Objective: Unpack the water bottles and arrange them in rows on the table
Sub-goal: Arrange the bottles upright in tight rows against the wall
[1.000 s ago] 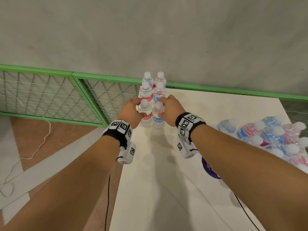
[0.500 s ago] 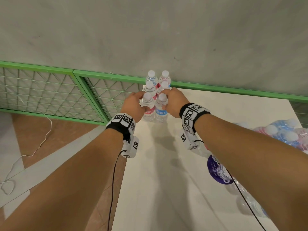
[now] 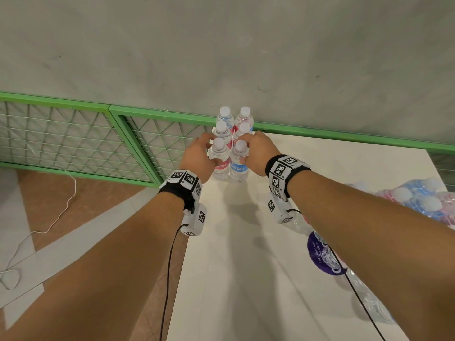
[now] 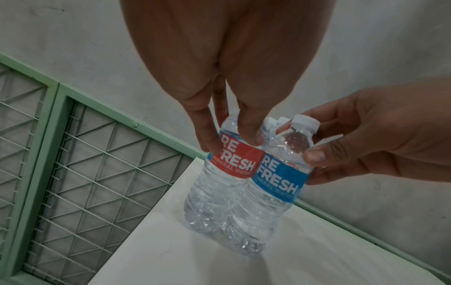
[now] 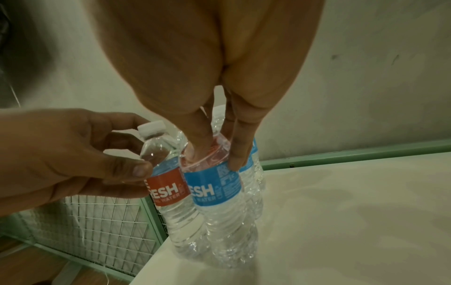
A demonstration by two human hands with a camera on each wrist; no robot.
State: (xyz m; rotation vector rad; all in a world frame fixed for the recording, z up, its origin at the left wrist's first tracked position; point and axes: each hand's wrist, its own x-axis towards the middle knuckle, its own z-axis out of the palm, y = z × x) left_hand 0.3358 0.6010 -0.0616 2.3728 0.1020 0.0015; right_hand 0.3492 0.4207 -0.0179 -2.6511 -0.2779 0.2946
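Several upright water bottles stand in two short rows at the white table's [image 3: 246, 254] far left corner. My left hand [image 3: 199, 156] grips the nearest red-labelled bottle [image 3: 219, 159] [image 4: 219, 173] [image 5: 168, 185] by its shoulder. Beside it my right hand [image 3: 256, 153] grips the nearest blue-labelled bottle [image 3: 238, 163] [image 4: 273, 190] [image 5: 217, 190] the same way. Both bottles stand on the table, touching each other. Two more pairs [image 3: 234, 121] stand behind them toward the wall.
A plastic-wrapped pack of bottles [image 3: 423, 200] lies at the table's right edge, with torn clear wrap and a purple label [image 3: 322, 257] under my right forearm. A green mesh fence [image 3: 73, 139] runs left of the table. A white cable [image 3: 49, 225] lies on the floor.
Both hands carried the front pair of bottles farther back, up against the rows by the wall. The view shifted left, so less of the pack shows.
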